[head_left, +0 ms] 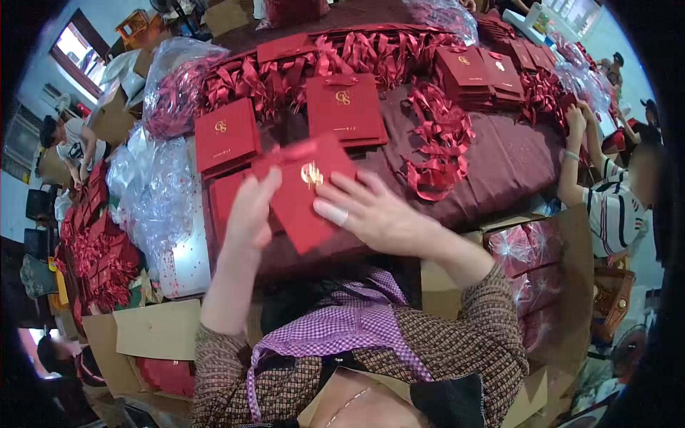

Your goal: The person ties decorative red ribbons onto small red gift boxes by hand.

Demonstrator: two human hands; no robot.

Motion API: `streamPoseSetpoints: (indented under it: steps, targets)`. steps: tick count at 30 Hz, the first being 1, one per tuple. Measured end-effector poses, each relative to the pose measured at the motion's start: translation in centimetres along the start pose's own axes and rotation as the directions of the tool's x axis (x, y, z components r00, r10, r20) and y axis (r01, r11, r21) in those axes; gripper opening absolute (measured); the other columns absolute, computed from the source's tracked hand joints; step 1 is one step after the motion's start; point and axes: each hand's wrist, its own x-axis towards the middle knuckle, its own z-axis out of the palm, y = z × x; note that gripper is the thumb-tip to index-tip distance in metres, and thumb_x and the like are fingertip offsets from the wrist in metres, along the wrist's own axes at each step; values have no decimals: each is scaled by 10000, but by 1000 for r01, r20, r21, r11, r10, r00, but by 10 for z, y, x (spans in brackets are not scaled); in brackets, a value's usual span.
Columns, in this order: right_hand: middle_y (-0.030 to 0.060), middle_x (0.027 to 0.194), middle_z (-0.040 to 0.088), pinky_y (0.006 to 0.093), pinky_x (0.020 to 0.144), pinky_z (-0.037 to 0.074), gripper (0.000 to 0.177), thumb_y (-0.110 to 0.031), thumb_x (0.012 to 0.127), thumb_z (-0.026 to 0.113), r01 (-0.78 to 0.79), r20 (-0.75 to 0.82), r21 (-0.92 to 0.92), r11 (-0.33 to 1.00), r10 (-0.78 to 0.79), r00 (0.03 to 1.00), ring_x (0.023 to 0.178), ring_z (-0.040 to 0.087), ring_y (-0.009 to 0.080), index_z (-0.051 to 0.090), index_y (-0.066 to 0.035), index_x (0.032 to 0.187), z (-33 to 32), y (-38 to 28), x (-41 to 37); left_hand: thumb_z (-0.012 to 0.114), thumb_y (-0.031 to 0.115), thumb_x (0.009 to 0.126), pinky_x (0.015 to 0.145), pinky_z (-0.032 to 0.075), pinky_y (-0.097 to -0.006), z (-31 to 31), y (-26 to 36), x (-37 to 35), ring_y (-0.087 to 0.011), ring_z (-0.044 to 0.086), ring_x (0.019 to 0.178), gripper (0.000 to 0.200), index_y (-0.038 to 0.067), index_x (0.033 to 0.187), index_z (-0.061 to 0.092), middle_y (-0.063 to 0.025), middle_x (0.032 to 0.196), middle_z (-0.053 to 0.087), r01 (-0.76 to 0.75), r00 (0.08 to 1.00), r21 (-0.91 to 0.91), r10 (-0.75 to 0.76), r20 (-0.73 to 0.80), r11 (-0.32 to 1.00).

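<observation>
A red paper gift bag [307, 207] with a gold monogram is held tilted above the table edge, slightly blurred. My left hand [251, 210] is closed at its left side, thumb up along the edge. My right hand [374, 214] lies over the bag's right side with fingers spread, a pale band around one finger. Below and behind my left hand is another red bag [225, 192], partly hidden. Two stacks of the same bags, a left stack [227, 135] and a middle stack [346, 110], lie flat just beyond.
A long row of red ribbon handles [371, 53] runs across the cloth-covered table [499, 153]. Loose ribbons [439, 143] lie to the right, near more bags [481, 75]. Cartons [571, 278] stand below on both sides. Clear plastic [153, 196] lies left. A co-worker [606, 200] works at right.
</observation>
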Motion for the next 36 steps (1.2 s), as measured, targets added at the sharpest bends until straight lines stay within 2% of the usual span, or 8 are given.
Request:
streamPoseSetpoints:
  steps: [8, 11, 12, 13, 19, 29, 33, 36]
  targets:
    - [202, 1356, 450, 567, 1011, 328, 528, -116, 812, 524, -241, -429, -408, 880, 48, 902, 1260, 413, 387, 442, -4, 1322, -64, 85, 60, 569, 250, 947, 822, 515, -325, 89, 108, 123, -192, 640, 934, 358, -26, 1175, 556, -129, 1106, 641, -319, 895, 91, 268, 356, 943]
    - [186, 1373, 446, 569, 993, 352, 520, -127, 845, 489, -324, -326, -373, 870, 203, 923, 1284, 398, 369, 425, -6, 1346, -2, 132, 60, 589, 253, 895, 875, 468, -375, 71, 44, 183, -318, 618, 988, 447, -71, 1193, 509, -203, 1081, 636, -533, 769, 713, 613, 182, 456]
    - [174, 1393, 434, 527, 990, 357, 530, -120, 833, 508, -324, -222, -390, 862, 254, 941, 1292, 398, 344, 429, -8, 1344, 16, 137, 55, 573, 213, 883, 914, 452, -429, 54, 23, 207, -382, 564, 1078, 435, -49, 1221, 494, -265, 1130, 585, -564, 741, 784, 578, 342, 259]
    - [163, 1413, 422, 485, 986, 362, 540, -113, 821, 527, -321, -117, -405, 856, 300, 947, 1301, 399, 318, 434, -10, 1343, 34, 141, 48, 566, 221, 881, 950, 428, -481, 42, -7, 220, -444, 479, 1162, 480, -30, 1275, 454, -286, 1253, 497, -669, 507, 742, 699, 504, -50]
    - [150, 1463, 372, 508, 1074, 276, 500, -162, 897, 543, -314, 200, 45, 948, 299, 933, 1386, 300, 293, 409, -56, 1366, 70, 158, 20, 504, 297, 927, 982, 367, -587, 26, -92, 206, -428, 302, 1342, 492, 76, 1361, 435, -208, 1481, 296, -436, 755, 839, 376, 538, -325]
    - [90, 1450, 416, 527, 1129, 162, 400, -200, 915, 536, -395, 67, 300, 869, 394, 917, 1401, 283, 268, 490, -123, 1305, 103, 166, 9, 535, 293, 914, 1034, 335, -556, 20, -100, 208, -436, 241, 1375, 505, 76, 1361, 445, -192, 1506, 257, -459, 800, 876, 359, 480, -148]
    - [61, 1432, 440, 474, 1139, 157, 454, -141, 884, 595, -399, 86, 405, 823, 400, 913, 1401, 292, 242, 479, -133, 1324, 88, 169, 10, 596, 254, 877, 1088, 288, -510, 10, -91, 213, -500, 245, 1344, 570, 42, 1371, 407, -276, 1466, 278, -598, 628, 802, 615, 476, -10]
    - [118, 1178, 630, 335, 971, 419, 336, -100, 860, 625, -276, -150, 602, 750, 445, 883, 1133, 578, 230, 595, -65, 1192, 82, 180, 12, 542, 332, 931, 1136, 205, -452, 14, -81, 205, -435, 242, 1373, 685, -65, 1416, 263, -277, 1473, 278, -461, 773, 815, 610, 173, 352]
